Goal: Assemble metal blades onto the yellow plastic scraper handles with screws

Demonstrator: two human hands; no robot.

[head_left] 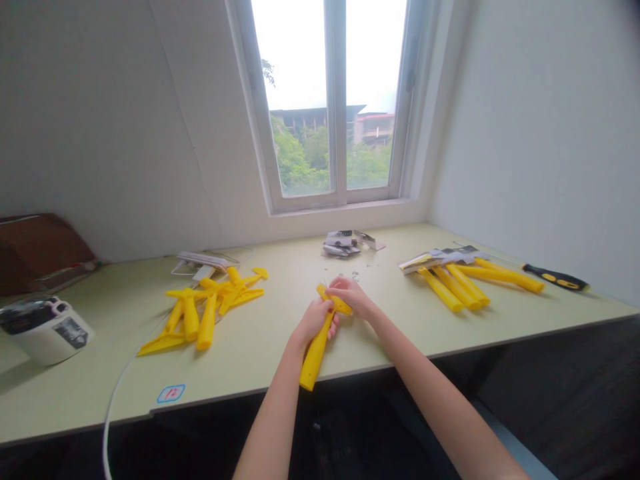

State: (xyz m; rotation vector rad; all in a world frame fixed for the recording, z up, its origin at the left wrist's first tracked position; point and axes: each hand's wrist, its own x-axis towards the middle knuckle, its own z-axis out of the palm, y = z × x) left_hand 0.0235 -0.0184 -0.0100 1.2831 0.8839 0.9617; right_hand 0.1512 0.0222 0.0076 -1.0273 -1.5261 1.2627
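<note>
My left hand (pixel 315 320) is wrapped around a yellow plastic scraper handle (pixel 314 357) with a T-shaped head. The handle slants over the table's front edge, its round grip end towards me. At the head, my right hand (pixel 349 297) has its fingers pinched together against the yellow plastic. A thin, small thing shows by those fingertips, too small to name. Just beyond the hands lie several tiny metal pieces (pixel 355 275). Further back is a stack of flat metal blades (pixel 341 244), partly dark and shiny.
Left lies a pile of yellow handles (pixel 207 303) beside a white power strip (pixel 207 260) and cable. Scrapers with blades (pixel 457 283) are grouped at right, near a black-yellow screwdriver (pixel 555 275). A white container (pixel 53 333) and brown bag (pixel 43 250) stand far left.
</note>
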